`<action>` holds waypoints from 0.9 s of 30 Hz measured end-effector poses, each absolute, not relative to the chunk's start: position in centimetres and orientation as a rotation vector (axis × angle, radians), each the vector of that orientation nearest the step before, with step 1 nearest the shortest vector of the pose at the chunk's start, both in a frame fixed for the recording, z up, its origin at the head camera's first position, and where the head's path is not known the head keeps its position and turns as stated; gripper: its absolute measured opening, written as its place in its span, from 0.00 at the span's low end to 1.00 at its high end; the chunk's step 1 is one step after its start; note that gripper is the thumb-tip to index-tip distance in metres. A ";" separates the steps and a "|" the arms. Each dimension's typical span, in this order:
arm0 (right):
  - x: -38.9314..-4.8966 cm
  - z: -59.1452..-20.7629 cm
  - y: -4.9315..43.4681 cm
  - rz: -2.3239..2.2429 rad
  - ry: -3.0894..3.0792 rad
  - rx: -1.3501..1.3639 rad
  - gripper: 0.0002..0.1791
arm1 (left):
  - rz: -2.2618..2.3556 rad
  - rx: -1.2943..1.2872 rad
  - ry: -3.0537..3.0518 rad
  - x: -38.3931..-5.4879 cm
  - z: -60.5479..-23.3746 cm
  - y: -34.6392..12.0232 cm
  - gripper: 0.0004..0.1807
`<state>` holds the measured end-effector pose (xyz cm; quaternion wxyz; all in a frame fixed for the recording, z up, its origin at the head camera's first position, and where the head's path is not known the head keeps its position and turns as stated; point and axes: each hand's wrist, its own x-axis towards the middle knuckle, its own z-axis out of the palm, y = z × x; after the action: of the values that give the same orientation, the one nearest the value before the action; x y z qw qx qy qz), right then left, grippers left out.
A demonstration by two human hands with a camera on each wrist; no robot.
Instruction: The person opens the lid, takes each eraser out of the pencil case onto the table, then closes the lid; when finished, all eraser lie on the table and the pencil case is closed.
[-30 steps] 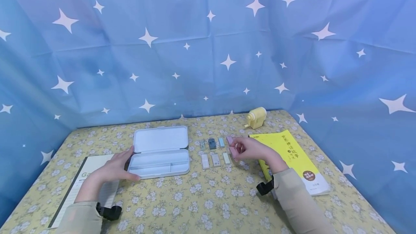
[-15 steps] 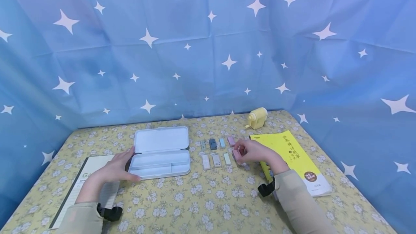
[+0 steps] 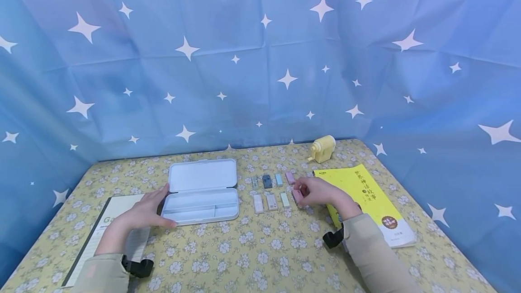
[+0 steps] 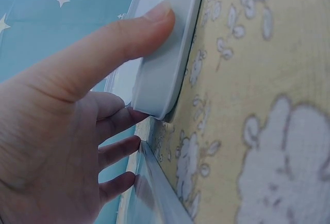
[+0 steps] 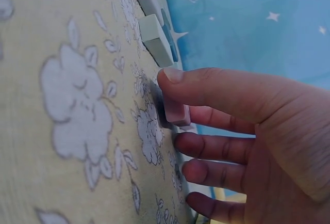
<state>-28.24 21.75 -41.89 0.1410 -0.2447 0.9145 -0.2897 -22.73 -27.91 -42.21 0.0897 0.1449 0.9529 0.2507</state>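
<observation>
A white pencil case (image 3: 203,175) lies with its lid raised and its divided tray toward the front. My left hand (image 3: 140,211) holds the tray's left end, thumb on the front wall and fingers around the far corner. In the right wrist view, a pink eraser (image 5: 177,111) is pinched between the thumb and index finger of my right hand (image 3: 319,190), low over the cloth. Left of it is a pale green eraser (image 3: 284,200), and behind it a purple eraser (image 3: 290,177).
Two whitish blocks (image 3: 258,204) continue the front row leftward. Behind stand a light blue eraser (image 3: 278,180), a dark blue block (image 3: 267,181) and a greyish-green piece (image 3: 254,182). A yellow book (image 3: 366,193) lies right, a yellow pencil sharpener (image 3: 323,149) behind, a notebook (image 3: 106,229) left.
My right hand has shifted the pink eraser slightly right and toward the front, away from the green and purple erasers. My left hand stays at the pencil case.
</observation>
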 end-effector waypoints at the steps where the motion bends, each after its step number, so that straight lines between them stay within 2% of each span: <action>1: -28.2 -41.9 21.7 -0.835 2.642 -0.707 0.15 | 0.743 0.435 2.835 -22.7 -42.2 -27.9 0.68; 13: -28.2 -42.0 21.7 -0.832 2.647 -0.733 0.10 | 0.747 0.412 2.829 -23.0 -42.5 -27.9 0.70; 27: -28.1 -41.6 21.7 -0.841 2.643 -0.670 0.14 | 0.745 0.409 2.829 -22.8 -42.6 -28.0 0.71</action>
<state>-28.10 21.66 -41.61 0.1435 -0.2322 0.9167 -0.2916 -22.85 -28.00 -42.63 0.0937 0.1380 0.9535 0.2512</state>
